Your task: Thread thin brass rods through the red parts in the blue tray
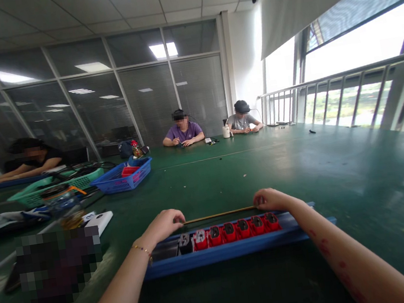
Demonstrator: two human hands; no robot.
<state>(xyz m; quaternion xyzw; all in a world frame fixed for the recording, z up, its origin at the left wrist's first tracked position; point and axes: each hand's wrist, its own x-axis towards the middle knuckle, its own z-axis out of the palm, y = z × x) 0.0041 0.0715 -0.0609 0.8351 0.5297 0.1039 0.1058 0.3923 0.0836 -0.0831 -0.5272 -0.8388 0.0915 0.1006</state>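
A thin, straight yellowish strip (219,215) stretches level between my hands, just beyond a long blue tray (240,253). My left hand (170,221) pinches its left end near the tray's back edge. At the other end, the fingers of my right hand (270,199) are closed on it. Whether the strip is stiff or a taut cord, I cannot tell. Inside the tray stands a row of several red block-like parts (229,232) with dark tops. A black part (185,244) sits at the left of this row, next to a bare dark stretch of the tray.
To the left are a blue basket (126,180) with red pieces, a green basket (30,196), a drink container (64,205) and a white flat object (103,222). Two people (183,133) sit across the green table (205,176); others work at far left.
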